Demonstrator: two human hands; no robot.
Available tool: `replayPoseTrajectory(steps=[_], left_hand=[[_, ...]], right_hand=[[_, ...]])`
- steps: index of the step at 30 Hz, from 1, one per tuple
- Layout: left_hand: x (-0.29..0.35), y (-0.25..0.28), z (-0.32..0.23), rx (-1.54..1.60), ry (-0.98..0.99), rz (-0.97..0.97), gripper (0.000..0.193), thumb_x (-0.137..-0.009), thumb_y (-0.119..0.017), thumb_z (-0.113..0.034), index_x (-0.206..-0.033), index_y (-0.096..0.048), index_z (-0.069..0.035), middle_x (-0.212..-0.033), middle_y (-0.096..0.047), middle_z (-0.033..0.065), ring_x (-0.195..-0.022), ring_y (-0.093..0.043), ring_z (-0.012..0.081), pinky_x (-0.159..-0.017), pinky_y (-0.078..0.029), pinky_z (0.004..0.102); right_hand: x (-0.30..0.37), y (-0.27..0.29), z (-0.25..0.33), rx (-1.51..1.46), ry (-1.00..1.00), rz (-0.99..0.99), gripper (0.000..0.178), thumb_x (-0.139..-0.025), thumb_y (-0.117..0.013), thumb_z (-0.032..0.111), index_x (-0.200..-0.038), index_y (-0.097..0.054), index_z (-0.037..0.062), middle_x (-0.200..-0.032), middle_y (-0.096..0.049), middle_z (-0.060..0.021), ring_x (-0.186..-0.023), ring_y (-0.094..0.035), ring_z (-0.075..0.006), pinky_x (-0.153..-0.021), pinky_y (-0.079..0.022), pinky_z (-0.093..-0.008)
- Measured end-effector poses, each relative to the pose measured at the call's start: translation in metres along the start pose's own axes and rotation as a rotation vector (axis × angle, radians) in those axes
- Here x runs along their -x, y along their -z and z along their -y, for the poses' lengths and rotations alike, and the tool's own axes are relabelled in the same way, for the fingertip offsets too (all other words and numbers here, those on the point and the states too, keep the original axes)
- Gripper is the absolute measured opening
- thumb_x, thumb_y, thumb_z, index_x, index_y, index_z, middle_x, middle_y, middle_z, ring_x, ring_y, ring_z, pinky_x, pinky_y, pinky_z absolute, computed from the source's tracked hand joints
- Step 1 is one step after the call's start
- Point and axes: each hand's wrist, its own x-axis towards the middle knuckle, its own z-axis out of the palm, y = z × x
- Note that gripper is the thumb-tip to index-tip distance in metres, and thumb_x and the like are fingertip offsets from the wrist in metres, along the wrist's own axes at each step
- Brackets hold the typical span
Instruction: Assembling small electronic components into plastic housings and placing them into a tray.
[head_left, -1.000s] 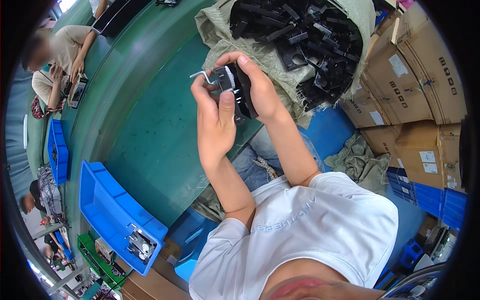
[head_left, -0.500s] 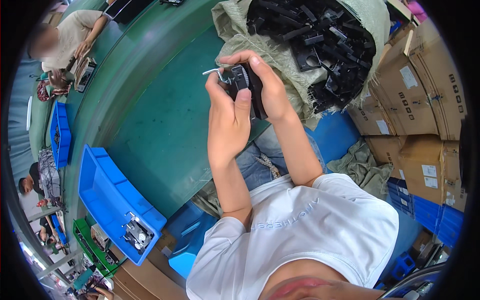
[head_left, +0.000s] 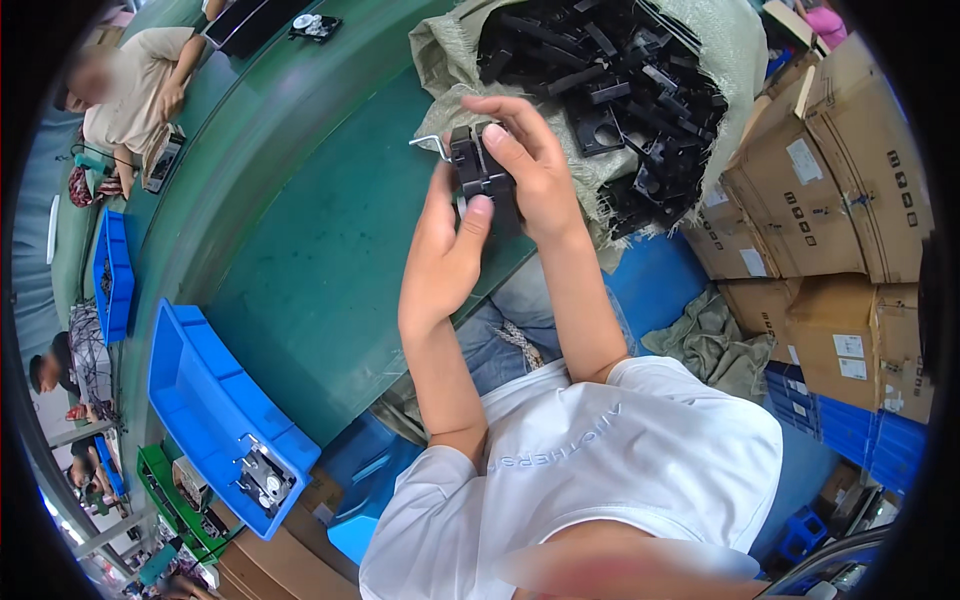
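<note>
Both hands are raised over the green work surface [head_left: 310,240], closed around a black plastic assembly [head_left: 480,170]. A bent silver metal rod [head_left: 428,144] sticks out of its left side. My left hand [head_left: 440,260] grips the assembly from the left and below, thumb along its near face. My right hand [head_left: 540,180] wraps its right side, with the thumb pressed on the upper part and the fingers curling over the far end. Much of the assembly is hidden by my fingers. Just beyond it, a woven sack [head_left: 440,60] holds many black plastic parts [head_left: 640,100].
To the left, a blue bin [head_left: 195,370] holds a few metal-and-black mechanisms [head_left: 265,480]. A green bin [head_left: 160,490] stands beyond it. A person [head_left: 140,90] works at the far left. Cardboard boxes [head_left: 800,200] are stacked at right. A small mechanism [head_left: 315,27] lies at the far side.
My right thumb has come over onto the assembly's upper part, and the assembly has turned between my hands. A small mechanism now shows fully at the far side.
</note>
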Motion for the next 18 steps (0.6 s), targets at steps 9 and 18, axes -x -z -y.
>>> replayPoseTrajectory(steps=[9,18], left_hand=[[-0.004,-0.017,-0.003,-0.509,-0.26,-0.092,0.059,-0.067,-0.072,-0.002,-0.123,-0.054,0.002,-0.114,-0.065,0.017,-0.089,-0.065,0.0301,-0.079,-0.052,0.0335],[-0.004,-0.038,0.004,-0.641,-0.504,-0.093,0.062,-0.061,-0.069,0.0,-0.121,-0.056,0.002,-0.119,-0.064,0.0152,-0.092,-0.066,0.0321,-0.08,-0.053,0.0371]], right_hand=[[-0.01,0.015,-0.003,-0.361,0.029,-0.217,0.039,-0.089,-0.049,0.031,-0.112,-0.06,0.0008,-0.114,-0.062,-0.0172,-0.09,-0.061,-0.0237,-0.08,-0.052,-0.0364],[-0.006,0.046,-0.019,-0.711,0.183,-0.035,0.036,-0.087,-0.041,0.032,-0.099,-0.06,0.004,-0.088,-0.06,-0.0157,-0.077,-0.057,-0.0267,-0.07,-0.048,-0.0376]])
